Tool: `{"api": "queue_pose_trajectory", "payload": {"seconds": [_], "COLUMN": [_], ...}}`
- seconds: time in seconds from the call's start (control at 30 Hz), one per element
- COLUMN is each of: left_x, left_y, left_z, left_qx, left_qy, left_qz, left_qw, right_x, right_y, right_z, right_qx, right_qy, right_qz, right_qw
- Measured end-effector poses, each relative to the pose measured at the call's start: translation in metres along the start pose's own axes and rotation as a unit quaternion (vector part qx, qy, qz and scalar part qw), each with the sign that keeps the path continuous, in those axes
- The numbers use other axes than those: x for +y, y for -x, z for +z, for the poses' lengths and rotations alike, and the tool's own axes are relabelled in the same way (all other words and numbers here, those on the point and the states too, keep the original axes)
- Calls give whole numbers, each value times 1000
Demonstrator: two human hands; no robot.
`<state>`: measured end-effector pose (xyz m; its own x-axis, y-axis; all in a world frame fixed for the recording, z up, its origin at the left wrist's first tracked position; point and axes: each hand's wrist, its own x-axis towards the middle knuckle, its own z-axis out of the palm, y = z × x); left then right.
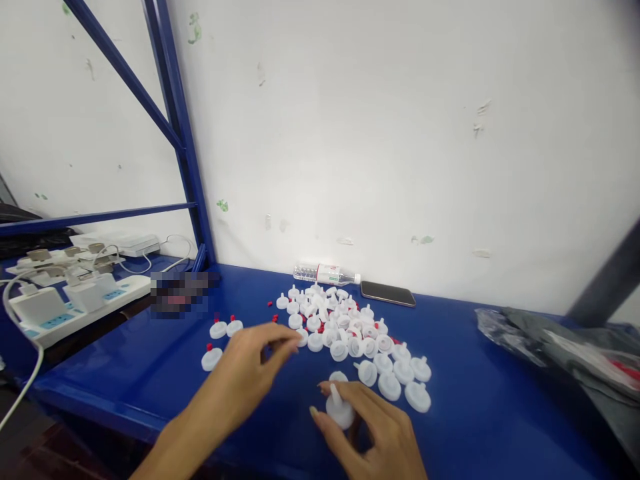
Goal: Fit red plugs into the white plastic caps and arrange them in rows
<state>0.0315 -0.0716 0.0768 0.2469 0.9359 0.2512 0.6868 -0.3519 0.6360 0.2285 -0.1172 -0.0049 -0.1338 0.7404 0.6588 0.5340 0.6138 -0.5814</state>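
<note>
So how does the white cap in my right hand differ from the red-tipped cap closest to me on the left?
The white cap has a bare spout, while the red-tipped cap carries a small red piece on top. The white cap is in your right hand; the red-tipped cap sits on the blue table, untouched. Both have a round white base.

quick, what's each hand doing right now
Left hand: partly closed beside the heap of white caps; whether it grips one cannot be told.
Right hand: closed around one white spouted cap, spout upward.
</note>
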Motion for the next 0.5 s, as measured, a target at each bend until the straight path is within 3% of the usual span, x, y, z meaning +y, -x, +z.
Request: {"api": "queue_pose_trajectory", "payload": {"seconds": [0.07, 0.17, 0.3, 0.5], "left_x": [-17, -39, -59, -77], "left_y": [-10, -19, -22, -24], "left_z": [-6, -8, 5, 25], "left_qx": [59, 22, -27, -47], "left_qy": [-134, -229, -255, -260], "left_qz": [-15, -42, -38, -21], "left_qw": [989, 972, 966, 964], "right_x": [2, 3, 2, 6], "right_y": [4, 9, 10, 10], "right_z": [3, 8, 12, 11], "right_qx": [6, 15, 15, 17], "right_qy": [14, 64, 101, 115], "right_qz": [2, -10, -21, -35], "right_qw": [1000, 998, 995, 993]}}
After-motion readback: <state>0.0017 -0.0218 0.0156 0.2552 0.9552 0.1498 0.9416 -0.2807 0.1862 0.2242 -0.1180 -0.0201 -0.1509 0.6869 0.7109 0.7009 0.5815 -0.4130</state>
